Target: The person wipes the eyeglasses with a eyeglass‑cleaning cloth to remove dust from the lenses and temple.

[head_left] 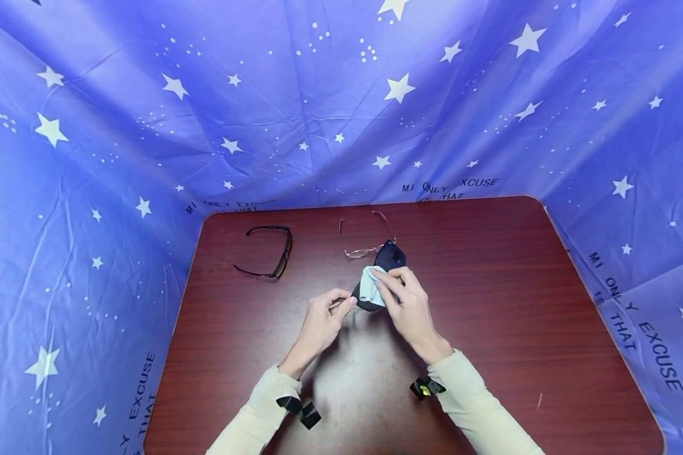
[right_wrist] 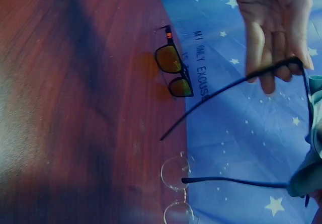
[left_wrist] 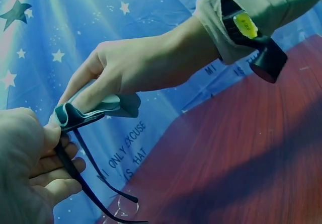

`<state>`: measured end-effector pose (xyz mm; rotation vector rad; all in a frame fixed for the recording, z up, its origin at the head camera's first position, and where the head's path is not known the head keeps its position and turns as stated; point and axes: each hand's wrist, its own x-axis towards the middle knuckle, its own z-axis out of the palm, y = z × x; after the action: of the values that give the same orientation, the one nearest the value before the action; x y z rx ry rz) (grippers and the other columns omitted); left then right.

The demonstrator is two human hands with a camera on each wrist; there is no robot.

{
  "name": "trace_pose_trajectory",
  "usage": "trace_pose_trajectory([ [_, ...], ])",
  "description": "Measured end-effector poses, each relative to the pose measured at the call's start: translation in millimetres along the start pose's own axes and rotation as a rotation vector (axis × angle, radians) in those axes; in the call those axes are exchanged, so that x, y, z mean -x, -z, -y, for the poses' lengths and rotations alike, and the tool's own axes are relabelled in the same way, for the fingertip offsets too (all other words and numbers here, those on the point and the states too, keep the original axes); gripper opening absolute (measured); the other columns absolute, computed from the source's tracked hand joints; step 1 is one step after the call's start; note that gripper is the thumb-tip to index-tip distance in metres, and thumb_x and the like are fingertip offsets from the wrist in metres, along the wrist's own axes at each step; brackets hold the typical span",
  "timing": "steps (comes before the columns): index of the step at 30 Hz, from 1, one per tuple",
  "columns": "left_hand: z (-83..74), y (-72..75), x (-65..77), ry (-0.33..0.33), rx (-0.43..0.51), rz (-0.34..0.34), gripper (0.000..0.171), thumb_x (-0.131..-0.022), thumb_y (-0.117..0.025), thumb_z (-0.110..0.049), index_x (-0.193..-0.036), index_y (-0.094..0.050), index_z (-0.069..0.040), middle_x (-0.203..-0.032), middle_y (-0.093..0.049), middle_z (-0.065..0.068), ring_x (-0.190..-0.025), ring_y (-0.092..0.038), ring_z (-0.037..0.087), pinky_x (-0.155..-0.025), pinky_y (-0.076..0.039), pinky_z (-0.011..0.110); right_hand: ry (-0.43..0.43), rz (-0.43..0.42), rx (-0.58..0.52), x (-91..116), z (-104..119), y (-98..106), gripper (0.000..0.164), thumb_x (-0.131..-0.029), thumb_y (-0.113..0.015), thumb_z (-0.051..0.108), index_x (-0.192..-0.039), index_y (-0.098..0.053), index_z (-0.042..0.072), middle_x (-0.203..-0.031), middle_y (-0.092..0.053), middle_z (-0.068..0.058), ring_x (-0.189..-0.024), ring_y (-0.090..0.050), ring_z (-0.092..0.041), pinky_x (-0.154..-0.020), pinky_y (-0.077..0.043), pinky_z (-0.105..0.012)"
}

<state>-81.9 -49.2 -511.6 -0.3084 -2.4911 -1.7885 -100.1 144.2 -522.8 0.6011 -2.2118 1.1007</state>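
My left hand (head_left: 322, 316) pinches one end of a pair of black sunglasses (head_left: 395, 254), close to the hinge. They are held up over the middle of the table, and both temples stick out unfolded, as the right wrist view shows. A folded pale blue cloth (head_left: 371, 287) lies over the lens nearer my left hand. My right hand (head_left: 408, 303) grips that cloth against the lens with thumb and fingers. From the left wrist side, the cloth (left_wrist: 118, 104) wraps over the frame's edge, with the right fingertips partly hidden behind it.
Another pair of black-framed glasses (head_left: 287, 253) lies at the table's back left, temples open. Thin wire-rimmed glasses (head_left: 357, 253) rest behind the held pair. A small thin stick-like piece (head_left: 340, 225) lies near the back edge. A blue star-printed curtain (head_left: 307, 95) surrounds the table (head_left: 489, 284).
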Motion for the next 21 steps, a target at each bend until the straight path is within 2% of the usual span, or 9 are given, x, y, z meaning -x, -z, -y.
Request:
trace_pose_trajectory([
  [7,1.4,0.7,0.5,-0.018,-0.029,0.000,0.010,-0.097,-0.069,-0.009,-0.098,-0.075,-0.002,-0.097,-0.078,0.011,-0.090,-0.072,0.014,-0.079,-0.058,0.025,0.134,0.101,-0.023,11,10,-2,0.030,-0.091,-0.072,0.002,-0.120,-0.075,0.004,-0.096,-0.062,-0.007,-0.081,-0.058,-0.017,-0.068,-0.049,-0.029],
  [10,1.3,0.4,0.7,-0.012,-0.025,0.017,0.009,-0.097,-0.070,-0.009,-0.098,-0.076,-0.003,-0.097,-0.078,0.010,-0.086,-0.069,0.010,-0.076,-0.056,0.022,0.121,0.100,-0.009,11,10,0,0.030,-0.091,-0.072,0.004,-0.121,-0.075,0.006,-0.097,-0.063,-0.006,-0.081,-0.058,-0.017,-0.068,-0.049,-0.031],
  [16,-0.6,0.5,2.7,-0.006,0.023,0.019,0.008,-0.096,-0.072,-0.009,-0.096,-0.076,-0.002,-0.093,-0.078,0.010,-0.084,-0.068,0.006,-0.074,-0.056,0.020,0.043,0.034,0.069,3,3,7,0.032,-0.088,-0.075,0.001,-0.119,-0.076,0.007,-0.098,-0.063,-0.008,-0.080,-0.057,-0.020,-0.067,-0.047,-0.036],
  [21,-1.4,0.5,2.1,0.001,0.026,0.010,0.008,-0.096,-0.071,-0.009,-0.097,-0.076,-0.001,-0.096,-0.078,0.011,-0.089,-0.071,0.012,-0.078,-0.058,0.022,0.109,0.079,0.044,9,8,5,0.029,-0.094,-0.071,0.006,-0.122,-0.074,0.006,-0.098,-0.064,-0.007,-0.080,-0.059,-0.020,-0.067,-0.049,-0.036],
])
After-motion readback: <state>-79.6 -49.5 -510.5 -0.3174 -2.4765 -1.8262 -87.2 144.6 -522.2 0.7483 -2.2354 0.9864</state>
